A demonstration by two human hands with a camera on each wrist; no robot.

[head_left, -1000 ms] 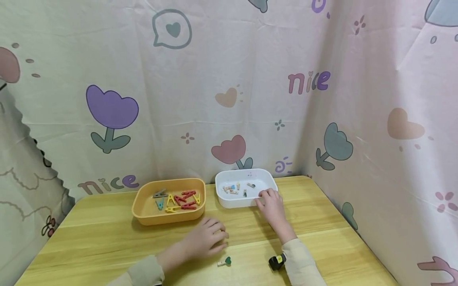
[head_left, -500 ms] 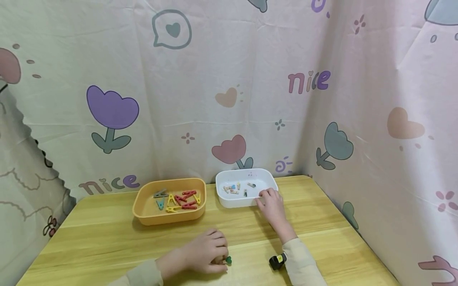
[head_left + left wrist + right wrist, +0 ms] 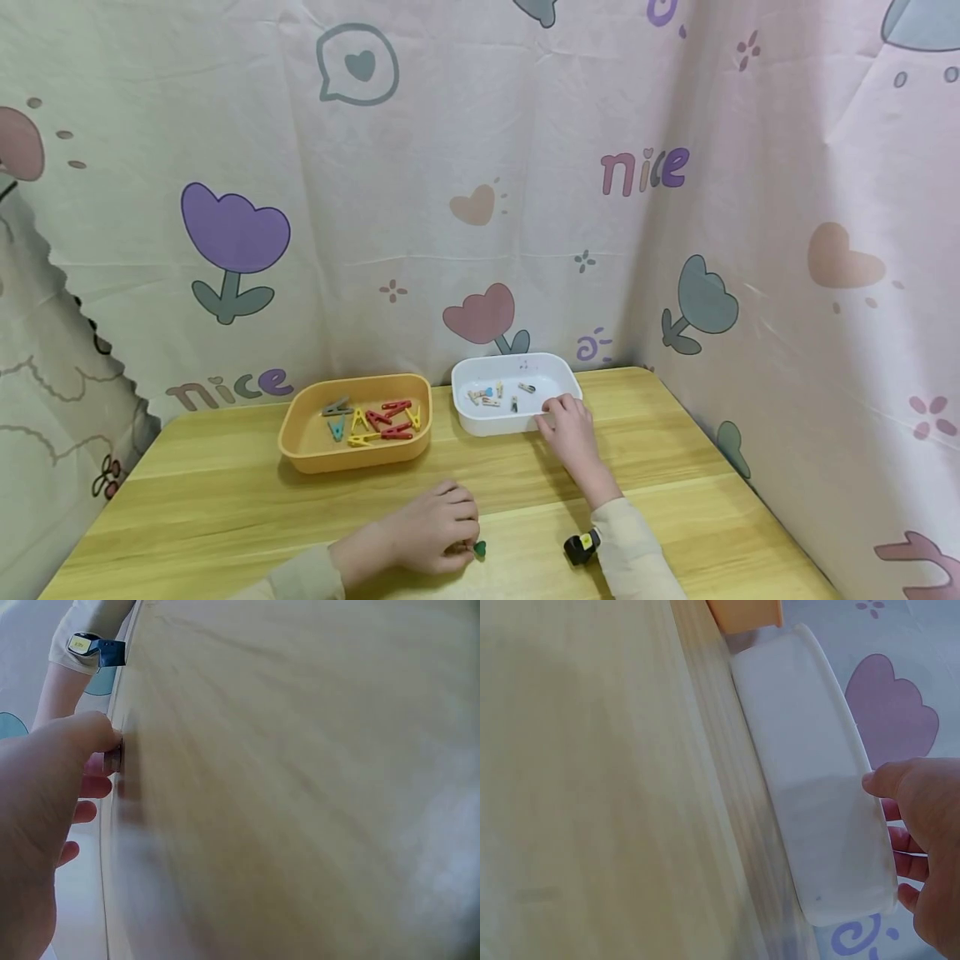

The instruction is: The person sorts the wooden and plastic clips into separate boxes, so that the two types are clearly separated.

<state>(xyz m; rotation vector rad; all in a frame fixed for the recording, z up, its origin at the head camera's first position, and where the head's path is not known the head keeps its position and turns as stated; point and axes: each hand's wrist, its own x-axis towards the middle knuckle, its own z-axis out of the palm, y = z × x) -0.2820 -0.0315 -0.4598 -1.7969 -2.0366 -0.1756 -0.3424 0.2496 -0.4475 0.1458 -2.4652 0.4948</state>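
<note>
My left hand (image 3: 431, 529) is low over the table, thumb and index finger pinching a small wooden clothespin with a green heart (image 3: 480, 548). Most of that clothespin is hidden by the fingers; the left wrist view shows only the edge of the clothespin (image 3: 112, 760) at the fingertips. At the back, my right hand (image 3: 575, 437) grips the front right rim of a white plastic box (image 3: 487, 427). In the right wrist view the thumb lies outside the box wall (image 3: 810, 772), with the other fingers over the rim. Several small wooden clothespins (image 3: 491, 402) lie inside the box.
Left of the white box stands an orange box (image 3: 352, 458) holding several red, yellow, teal and grey plastic clips (image 3: 377, 418). A black wrist device (image 3: 581, 549) is by the right sleeve. Patterned cloth hangs behind and beside the wooden table (image 3: 225, 508).
My left hand has come down and closed its fingertips on the green-heart clothespin, which lay loose on the table before. The right hand stays on the white box's rim.
</note>
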